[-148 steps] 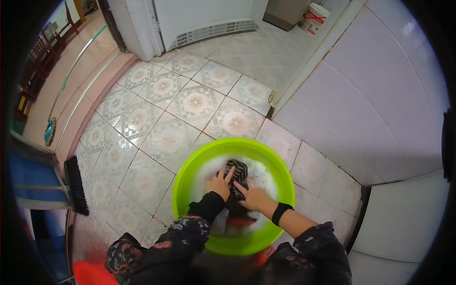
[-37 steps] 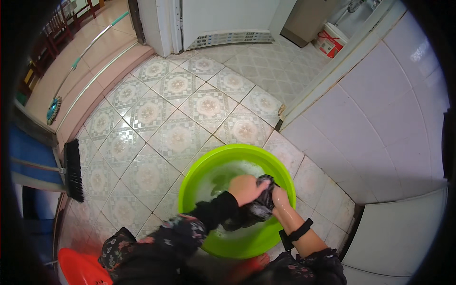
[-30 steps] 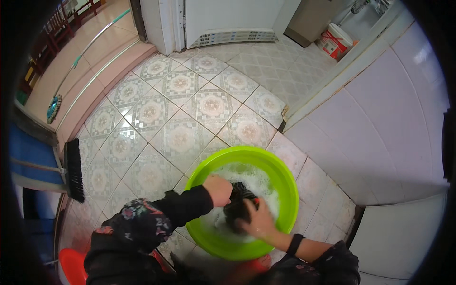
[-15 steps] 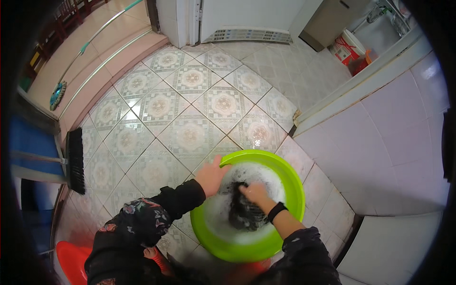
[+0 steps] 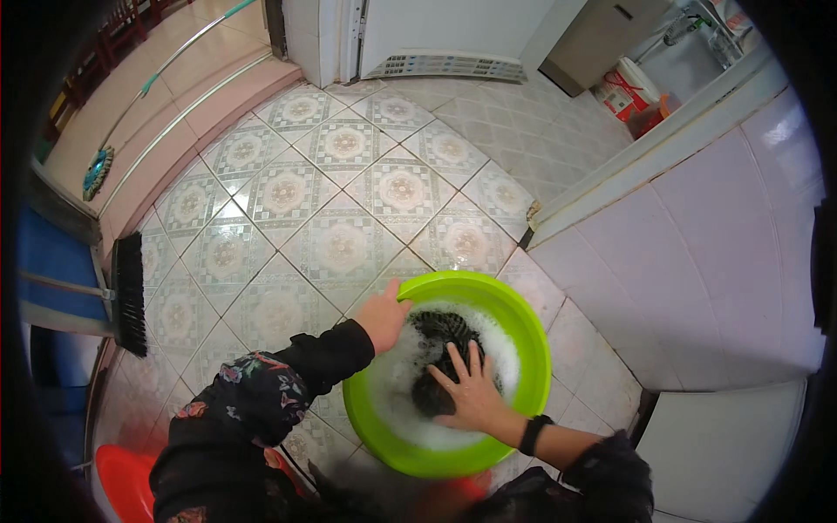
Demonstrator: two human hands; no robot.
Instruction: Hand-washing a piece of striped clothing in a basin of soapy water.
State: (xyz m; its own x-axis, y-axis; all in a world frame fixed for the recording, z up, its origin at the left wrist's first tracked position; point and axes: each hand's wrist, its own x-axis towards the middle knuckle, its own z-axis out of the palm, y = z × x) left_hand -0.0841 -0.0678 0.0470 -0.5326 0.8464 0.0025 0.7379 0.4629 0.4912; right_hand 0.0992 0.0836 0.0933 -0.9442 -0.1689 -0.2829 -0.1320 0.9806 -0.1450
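Observation:
A round lime-green basin (image 5: 534,349) on the floor in front of me holds white, foamy water. Dark wet cloth (image 5: 436,331), with a ribbed or striped pattern in places, lies bunched in the suds. At the basin's upper left, my left hand (image 5: 384,319) grips the rim, thumb and fingers around the edge. My right hand (image 5: 471,392) rests palm down on the cloth with its fingers spread wide. A black band circles the right wrist. Part of the cloth is hidden under that hand.
Patterned tiles (image 5: 340,244) cover the floor. A black-bristled broom (image 5: 130,295) stands at the left, and a mop (image 5: 98,173) lies on the raised step behind it. A tiled wall (image 5: 680,261) runs along the right. Something red (image 5: 126,479) sits at lower left.
My right hand has gone from closed on the bunched cloth to spread flat on it, slightly lower. The cloth has shifted and spread upward in the basin. My left hand stays on the rim.

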